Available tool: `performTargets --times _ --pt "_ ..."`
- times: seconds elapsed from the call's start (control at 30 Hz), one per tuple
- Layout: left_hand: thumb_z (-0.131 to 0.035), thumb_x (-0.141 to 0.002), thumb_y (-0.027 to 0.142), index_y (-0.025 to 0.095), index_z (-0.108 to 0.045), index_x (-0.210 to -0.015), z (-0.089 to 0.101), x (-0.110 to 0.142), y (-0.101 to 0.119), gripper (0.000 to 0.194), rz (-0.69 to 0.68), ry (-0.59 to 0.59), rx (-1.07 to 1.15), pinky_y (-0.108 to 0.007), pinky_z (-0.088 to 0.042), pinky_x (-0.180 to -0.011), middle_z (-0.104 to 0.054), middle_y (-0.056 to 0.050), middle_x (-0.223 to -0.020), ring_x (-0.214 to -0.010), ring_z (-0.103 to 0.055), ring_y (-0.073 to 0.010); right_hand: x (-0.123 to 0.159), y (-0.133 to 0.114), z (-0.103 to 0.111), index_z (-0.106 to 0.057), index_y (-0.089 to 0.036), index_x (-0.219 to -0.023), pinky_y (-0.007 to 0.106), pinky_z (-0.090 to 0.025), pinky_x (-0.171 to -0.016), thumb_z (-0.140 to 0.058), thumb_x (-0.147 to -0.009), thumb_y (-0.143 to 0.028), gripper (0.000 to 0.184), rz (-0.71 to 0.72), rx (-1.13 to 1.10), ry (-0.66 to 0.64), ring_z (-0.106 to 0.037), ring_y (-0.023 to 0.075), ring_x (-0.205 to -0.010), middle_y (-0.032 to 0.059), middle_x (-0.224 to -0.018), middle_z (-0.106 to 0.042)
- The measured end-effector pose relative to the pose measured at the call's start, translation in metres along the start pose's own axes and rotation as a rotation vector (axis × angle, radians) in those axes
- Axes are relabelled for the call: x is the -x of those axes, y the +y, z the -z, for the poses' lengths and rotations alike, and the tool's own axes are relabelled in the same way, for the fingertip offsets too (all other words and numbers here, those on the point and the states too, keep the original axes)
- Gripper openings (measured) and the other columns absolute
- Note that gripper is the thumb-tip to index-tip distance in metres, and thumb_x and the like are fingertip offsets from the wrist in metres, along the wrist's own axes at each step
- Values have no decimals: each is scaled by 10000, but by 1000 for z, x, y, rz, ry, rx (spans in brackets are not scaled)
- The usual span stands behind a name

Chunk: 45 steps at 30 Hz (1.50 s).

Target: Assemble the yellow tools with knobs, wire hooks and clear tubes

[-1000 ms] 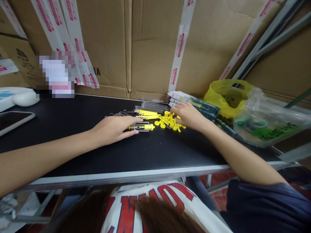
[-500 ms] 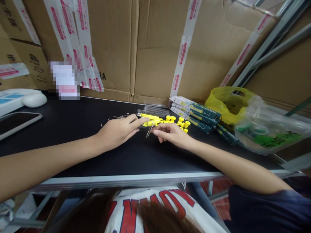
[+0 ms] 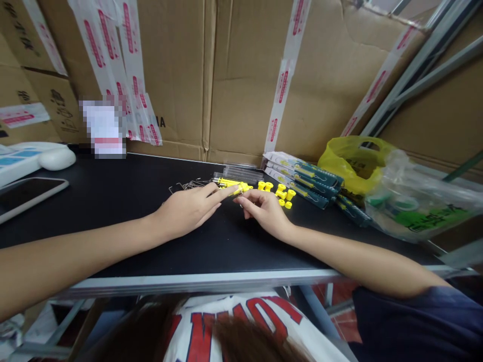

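My left hand reaches in from the left, its index finger stretched along a yellow plastic end piece and its thumb below. The fingers appear to grip this piece, though they hide most of it. Opposite, my right hand pinches a small metal ring at the end piece, mostly covered by the fingertips. Just behind the hands lies a pile of yellow plastic rods. Several thin metal hooks lie beyond my left hand. Small yellow caps stand in a group beyond my right hand.
Clear plastic tubes lie at the back of the black table. To the right are stacked printed boxes, a yellow bag and a clear bag. A phone lies left. Cardboard stands behind.
The metal ring, seen hanging by my right fingertips before, is now mostly hidden in their pinch. My right hand has closed in slightly; my left hand stays near the same place.
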<state>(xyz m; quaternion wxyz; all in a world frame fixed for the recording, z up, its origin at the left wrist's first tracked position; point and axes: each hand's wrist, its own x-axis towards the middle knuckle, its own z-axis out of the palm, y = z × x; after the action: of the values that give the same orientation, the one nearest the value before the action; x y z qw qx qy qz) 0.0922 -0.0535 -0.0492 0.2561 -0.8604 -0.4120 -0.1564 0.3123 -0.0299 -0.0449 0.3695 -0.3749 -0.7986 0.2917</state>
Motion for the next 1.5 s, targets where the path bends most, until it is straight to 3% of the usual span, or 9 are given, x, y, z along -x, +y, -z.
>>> performTargets --times 0.23,0.57,0.93,1.1,1.27,1.4,1.5 --pt "-335 -973 203 237 -256 -1493 -4 -1 0 527 -41 -76 -17 -230 -426 -494 -615 -54 -1035 -651 -620 -137 0 8 0 -504 -194 -683 231 -312 -552 -517 -888 -268 218 229 497 17 -439 108 -543 -14 -622 -555" --pt "-335 -969 184 261 -282 -1485 -7 0 -1 524 -35 -152 40 -226 -445 -497 -595 -56 -1031 -582 -598 -120 -2 17 0 -573 -192 -825 228 -351 -585 -474 -909 -230 135 329 618 -88 -534 134 -603 27 -709 -633" --pt "-332 -978 196 266 -241 -1498 -8 1 -3 533 -40 -150 40 -233 -454 -502 -598 -52 -1055 -595 -620 -131 1 18 1 -634 -191 -920 221 -335 -579 -475 -948 -286 188 339 787 -92 -595 129 -602 24 -716 -688" --pt "-280 -996 256 272 -221 -1501 -7 2 -6 509 36 -91 116 -241 -504 -568 -607 -72 -1181 -735 -674 -160 5 7 4 -639 -198 -975 232 -395 -638 -480 -949 -334 211 314 565 -51 -636 138 -704 38 -849 -717" --pt "-266 -995 270 225 -210 -1493 -5 3 -11 504 64 14 297 -278 -524 -857 -512 -74 -1407 -1136 -614 -194 7 0 4 -465 -197 -865 234 -404 -599 -421 -956 -305 148 222 207 34 -524 104 -595 -15 -691 -570" --pt "-287 -979 252 190 -259 -1467 -1 2 -8 493 14 -27 364 -287 -514 -877 -560 -83 -1360 -1088 -642 -189 0 3 0 -360 -219 -984 190 -385 -493 -447 -942 -315 136 107 -172 -110 -488 78 -534 -53 -691 -547" --pt "-309 -968 248 195 -282 -1449 -1 2 -6 485 -8 -45 395 -292 -511 -881 -552 -81 -1370 -1109 -634 -196 -4 3 -3 -391 -202 -1025 171 -360 -444 -453 -933 -306 152 79 -296 -212 -477 68 -490 -63 -652 -546"
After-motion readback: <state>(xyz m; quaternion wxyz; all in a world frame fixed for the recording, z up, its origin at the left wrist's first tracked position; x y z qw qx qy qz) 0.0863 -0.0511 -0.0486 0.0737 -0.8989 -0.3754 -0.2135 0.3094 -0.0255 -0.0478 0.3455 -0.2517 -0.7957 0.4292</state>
